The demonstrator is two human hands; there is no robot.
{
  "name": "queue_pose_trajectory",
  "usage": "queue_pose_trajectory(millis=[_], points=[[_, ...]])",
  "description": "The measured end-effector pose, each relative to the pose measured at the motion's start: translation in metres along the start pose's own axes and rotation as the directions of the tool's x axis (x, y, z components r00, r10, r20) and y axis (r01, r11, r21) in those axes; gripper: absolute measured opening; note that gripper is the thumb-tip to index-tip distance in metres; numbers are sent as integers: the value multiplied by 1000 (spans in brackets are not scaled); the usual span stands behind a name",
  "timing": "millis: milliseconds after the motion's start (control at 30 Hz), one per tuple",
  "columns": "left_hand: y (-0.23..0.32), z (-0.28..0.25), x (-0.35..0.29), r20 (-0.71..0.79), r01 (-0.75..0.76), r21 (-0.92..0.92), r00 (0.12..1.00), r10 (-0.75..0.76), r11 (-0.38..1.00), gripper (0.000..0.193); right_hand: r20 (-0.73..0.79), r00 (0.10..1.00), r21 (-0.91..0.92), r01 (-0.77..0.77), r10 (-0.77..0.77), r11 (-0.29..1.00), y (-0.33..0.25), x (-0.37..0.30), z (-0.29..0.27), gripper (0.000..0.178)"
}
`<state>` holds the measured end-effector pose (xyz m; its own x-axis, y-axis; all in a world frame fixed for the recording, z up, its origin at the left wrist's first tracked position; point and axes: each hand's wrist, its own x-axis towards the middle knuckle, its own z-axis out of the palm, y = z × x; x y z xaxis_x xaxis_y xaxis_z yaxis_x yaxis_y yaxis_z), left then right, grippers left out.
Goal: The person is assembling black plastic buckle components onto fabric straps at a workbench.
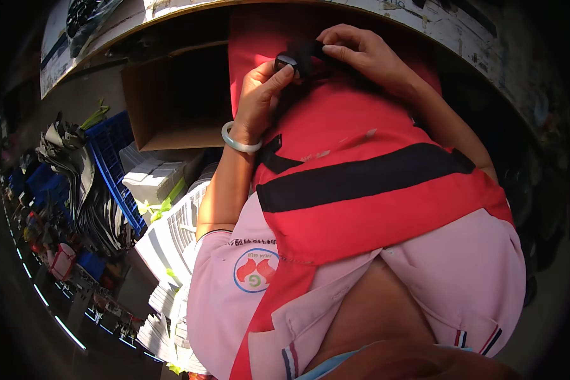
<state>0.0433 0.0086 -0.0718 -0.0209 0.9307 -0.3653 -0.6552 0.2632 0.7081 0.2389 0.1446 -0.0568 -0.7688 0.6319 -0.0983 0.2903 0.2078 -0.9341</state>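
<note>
Over my lap, my left hand (264,92) pinches a small glossy black piece (287,61) between thumb and fingers. Dark, soft-looking black material (305,57) bunches up beside that piece, toward my other hand. At its right side, the fingers and thumb of my right hand (358,54) close on an edge of it. The exact kind of this black item is too dark to make out. Beneath both hands lies my red apron (335,117), crossed by a black band (367,174).
A worktop edge (95,47) curves across the far side. Under it, left of my lap, stands an open cardboard box (136,107). Bundled stacks of white pieces (155,180), a blue crate (111,164) and stacked dark sheets (85,183) are at the left.
</note>
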Motion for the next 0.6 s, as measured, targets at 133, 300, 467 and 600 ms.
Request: queue_pose_trajectory(millis=[133, 300, 467, 600], points=[[0, -16, -10, -157, -49, -70, 987, 38, 996, 16, 195, 979, -38, 76, -67, 996, -23, 0, 19, 22], [3, -13, -8, -283, -119, -92, 955, 89, 989, 20, 309, 949, -251, 152, -70, 956, -24, 13, 48, 45], [11, -22, -5, -371, -190, -132, 920, 129, 973, 18, 446, 879, -383, 360, -171, 851, -27, 29, 56, 38], [25, -11, -4, -378, -247, -147, 909, 176, 958, 13, 301, 896, -144, 382, -327, 913, -9, 25, 44, 15]])
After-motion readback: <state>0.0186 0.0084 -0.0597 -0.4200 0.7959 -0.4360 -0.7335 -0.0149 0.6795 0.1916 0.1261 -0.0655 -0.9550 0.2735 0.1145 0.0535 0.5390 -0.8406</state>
